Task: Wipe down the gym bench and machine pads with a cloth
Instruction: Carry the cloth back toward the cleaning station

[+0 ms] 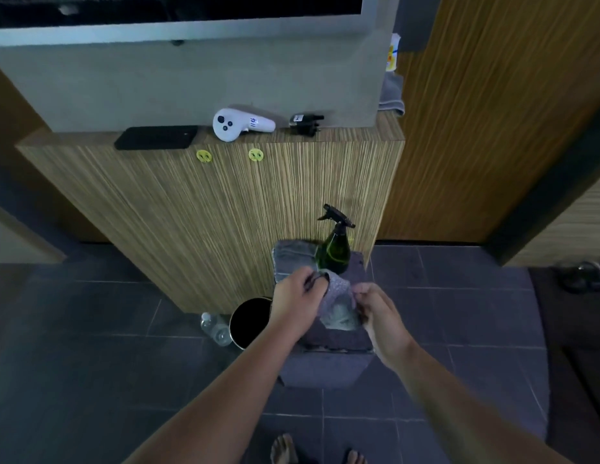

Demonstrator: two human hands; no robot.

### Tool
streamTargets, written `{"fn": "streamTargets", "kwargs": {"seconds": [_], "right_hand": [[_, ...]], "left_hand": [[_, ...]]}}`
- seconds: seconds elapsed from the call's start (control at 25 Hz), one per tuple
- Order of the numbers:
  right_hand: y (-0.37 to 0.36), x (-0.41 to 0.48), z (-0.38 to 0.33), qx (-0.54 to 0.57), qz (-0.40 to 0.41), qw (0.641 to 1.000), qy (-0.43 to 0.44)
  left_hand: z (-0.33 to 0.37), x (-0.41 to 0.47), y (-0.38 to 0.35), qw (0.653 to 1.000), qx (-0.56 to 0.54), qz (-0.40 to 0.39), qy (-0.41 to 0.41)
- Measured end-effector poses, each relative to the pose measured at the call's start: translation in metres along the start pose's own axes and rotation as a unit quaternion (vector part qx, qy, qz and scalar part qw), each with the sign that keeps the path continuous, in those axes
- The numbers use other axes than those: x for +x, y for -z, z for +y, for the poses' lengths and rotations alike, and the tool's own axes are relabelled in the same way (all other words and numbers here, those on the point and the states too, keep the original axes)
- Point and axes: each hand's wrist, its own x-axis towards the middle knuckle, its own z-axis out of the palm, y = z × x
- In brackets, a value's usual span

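Note:
A grey cloth (339,304) hangs between my two hands above a dark purple padded stool (335,339). My left hand (297,294) pinches its upper left edge. My right hand (375,308) grips its right side. A second folded grey cloth (292,254) lies at the stool's far end. Beside that cloth stands a dark green spray bottle (333,249) with a black trigger head.
A wood-grain cabinet (225,212) stands right behind the stool, with a black phone (156,137), a white controller (240,123) and a black plug (305,122) on its top. A black bin (250,321) and a clear plastic bottle (215,328) sit on the tiled floor to the left.

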Motion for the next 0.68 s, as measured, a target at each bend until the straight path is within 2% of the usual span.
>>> {"fn": "streamTargets", "kwargs": {"seconds": [0.12,0.2,0.32,0.44,0.56,0.68], "right_hand": [[-0.004,0.020,0.015,-0.040,-0.073,0.996,-0.023],[-0.013,0.032,0.019,-0.060,-0.072,0.995,-0.026],[-0.012,0.063,0.038,-0.122,0.032,0.991,-0.041],[0.000,0.089,0.056,-0.095,0.108,0.984,-0.101],[0.009,0.115,0.074,-0.067,0.136,0.970,-0.188],[0.017,0.137,0.095,-0.081,0.154,0.952,-0.250]], "left_hand": [[-0.008,0.035,-0.012,0.998,-0.013,-0.043,0.051],[-0.021,0.056,-0.021,0.992,-0.036,-0.095,0.079],[-0.046,0.079,-0.029,0.970,-0.117,-0.143,0.157],[-0.082,0.094,-0.035,0.933,-0.197,-0.136,0.268],[-0.118,0.099,-0.047,0.894,-0.252,-0.116,0.351],[-0.143,0.104,-0.060,0.875,-0.272,-0.101,0.387]]}}
